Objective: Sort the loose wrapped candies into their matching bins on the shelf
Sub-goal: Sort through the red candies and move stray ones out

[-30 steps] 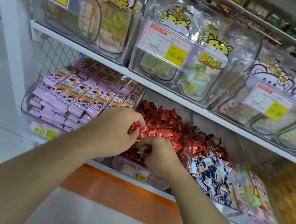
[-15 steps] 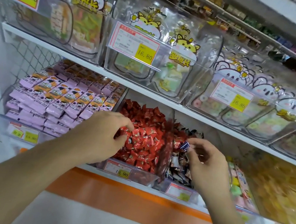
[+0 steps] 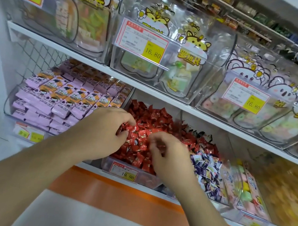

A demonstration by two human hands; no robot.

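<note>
Red foil-wrapped candies (image 3: 148, 124) fill a clear plastic bin (image 3: 146, 178) on the lower shelf, crinkled, glossy, heaped to the front lip. Only one view, head cam.

Left hand (image 3: 102, 133) rests on the heap's left edge, fingers curled into the red wrappers; thumb and forefinger pinch one or more pieces, exact count unclear. Right hand (image 3: 168, 158) is over the heap's right front, fingers curled and blurred; cannot tell whether it grips anything. Hands sit near each other, not touching.

Just right of the red bin: blue-and-white candies (image 3: 207, 170), small pillow packs, piled loose, with some red pieces lying on top at the back. Left: pink packets (image 3: 58, 103), flat rectangles stacked in tidy rows inside a wire basket (image 3: 29, 56). Far right: pastel packs (image 3: 246, 191), then a yellow blurred heap (image 3: 290, 196).

Upper shelf (image 3: 166, 96) overhangs the bins; clear boxes with cartoon stickers above. Price tag (image 3: 126, 171) on the red bin's front reads 19.90. Open room only from the front, above the orange strip (image 3: 113, 189).
</note>
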